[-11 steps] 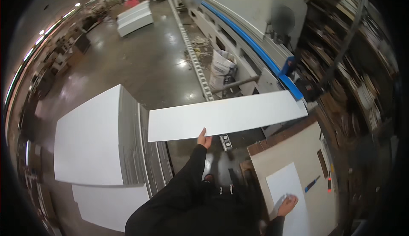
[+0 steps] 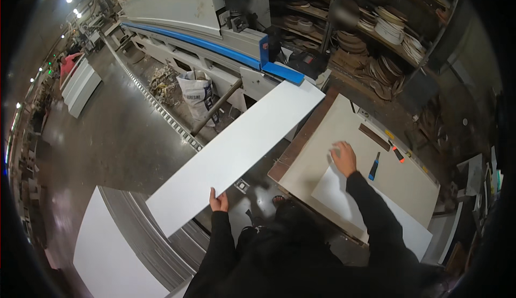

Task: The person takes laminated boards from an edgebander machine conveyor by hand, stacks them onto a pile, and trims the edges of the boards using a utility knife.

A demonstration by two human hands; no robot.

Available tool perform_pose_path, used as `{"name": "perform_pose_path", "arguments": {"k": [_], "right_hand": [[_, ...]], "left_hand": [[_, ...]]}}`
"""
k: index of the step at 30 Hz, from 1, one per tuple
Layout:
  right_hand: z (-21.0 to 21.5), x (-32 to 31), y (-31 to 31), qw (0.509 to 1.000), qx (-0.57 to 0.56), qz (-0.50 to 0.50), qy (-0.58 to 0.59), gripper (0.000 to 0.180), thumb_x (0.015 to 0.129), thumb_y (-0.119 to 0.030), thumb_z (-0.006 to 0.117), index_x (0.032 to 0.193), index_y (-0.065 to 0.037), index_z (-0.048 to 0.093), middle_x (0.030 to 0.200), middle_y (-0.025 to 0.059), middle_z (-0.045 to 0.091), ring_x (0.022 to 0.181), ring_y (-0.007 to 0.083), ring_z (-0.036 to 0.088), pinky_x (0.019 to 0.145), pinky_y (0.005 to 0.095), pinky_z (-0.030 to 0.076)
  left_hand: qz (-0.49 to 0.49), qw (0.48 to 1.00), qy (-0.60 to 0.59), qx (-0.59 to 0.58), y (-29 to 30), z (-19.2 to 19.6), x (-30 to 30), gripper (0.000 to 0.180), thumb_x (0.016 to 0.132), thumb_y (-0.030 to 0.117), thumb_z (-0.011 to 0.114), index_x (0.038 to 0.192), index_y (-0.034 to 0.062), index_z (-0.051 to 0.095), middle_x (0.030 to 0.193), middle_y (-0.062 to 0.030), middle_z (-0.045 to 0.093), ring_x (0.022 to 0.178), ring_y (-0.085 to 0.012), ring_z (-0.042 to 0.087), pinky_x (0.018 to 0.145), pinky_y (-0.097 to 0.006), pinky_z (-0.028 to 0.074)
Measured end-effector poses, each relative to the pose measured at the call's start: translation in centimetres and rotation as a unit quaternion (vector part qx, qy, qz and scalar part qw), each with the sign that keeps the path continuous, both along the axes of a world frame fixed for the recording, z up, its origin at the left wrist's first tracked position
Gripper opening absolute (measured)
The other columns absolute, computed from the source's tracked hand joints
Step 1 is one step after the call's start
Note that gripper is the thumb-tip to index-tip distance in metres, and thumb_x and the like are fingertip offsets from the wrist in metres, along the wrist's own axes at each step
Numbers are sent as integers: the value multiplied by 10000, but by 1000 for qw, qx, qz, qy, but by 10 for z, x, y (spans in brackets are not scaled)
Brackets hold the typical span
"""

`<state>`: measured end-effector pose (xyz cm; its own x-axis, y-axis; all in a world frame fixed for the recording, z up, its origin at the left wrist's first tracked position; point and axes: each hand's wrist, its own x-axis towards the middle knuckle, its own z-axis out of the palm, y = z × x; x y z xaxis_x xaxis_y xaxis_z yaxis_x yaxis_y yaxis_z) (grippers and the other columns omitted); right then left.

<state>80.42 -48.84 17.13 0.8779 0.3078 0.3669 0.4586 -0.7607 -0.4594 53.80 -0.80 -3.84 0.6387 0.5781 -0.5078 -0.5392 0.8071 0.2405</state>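
A long white panel [image 2: 236, 158] slants away from me, its far end at the blue strip [image 2: 285, 73] of the long machine. My left hand [image 2: 219, 201] grips the near long edge, thumb on top and fingers underneath. Over the beige-topped bench [image 2: 352, 120] on the right, my right hand [image 2: 344, 158] is empty, its fingers apart and slightly bent. Below that hand, a second white panel [image 2: 336, 198] lies on the bench, partly hidden by my right forearm. A blue-handled tool [image 2: 374, 166] and a black and orange tool [image 2: 396, 152] lie beyond it.
A tall stack of white panels [image 2: 115, 244] stands at my lower left. The machine [image 2: 177, 42] runs across the far side, with a white sack [image 2: 196, 94] beside it. Shelves with coiled edging strips [image 2: 389, 26] stand at the far right. A dark strip [image 2: 374, 137] lies on the bench.
My view has turned to the right. My right hand has lifted off the bench panel and moved forward over the bench. My left hand keeps its hold on the long panel.
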Motion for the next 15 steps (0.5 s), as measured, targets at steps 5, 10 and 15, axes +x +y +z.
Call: {"name": "perform_pose_path", "arguments": {"k": [5,10,15], "right_hand": [[-60,194,67,997,5,-28,67,544,856,-282,742,1258,49,586,1280,265,604,1208,414,561,1045,460,449],[-144,359,8,984,-119,-112,75,671,951,-412,607,1388,88,507,1456,326,469,1379,456,426,1170,515,311],[-143,381,29,966,-26,-5,256,642,1049,-460,428,1224,135,596,1203,370,617,1109,517,609,973,495,483]], "left_hand": [[-7,995,25,-97,-1,1,-42,259,1010,142,603,1228,1,592,1234,-136,666,1197,-273,612,1044,-415,505],[3,995,61,-83,-50,21,-24,335,1015,128,587,1312,-6,511,1301,-166,613,1232,-285,590,1081,-430,492],[-7,992,101,-76,-94,46,-49,373,1019,90,570,1360,-5,452,1339,-167,578,1227,-285,593,1068,-408,517]]}}
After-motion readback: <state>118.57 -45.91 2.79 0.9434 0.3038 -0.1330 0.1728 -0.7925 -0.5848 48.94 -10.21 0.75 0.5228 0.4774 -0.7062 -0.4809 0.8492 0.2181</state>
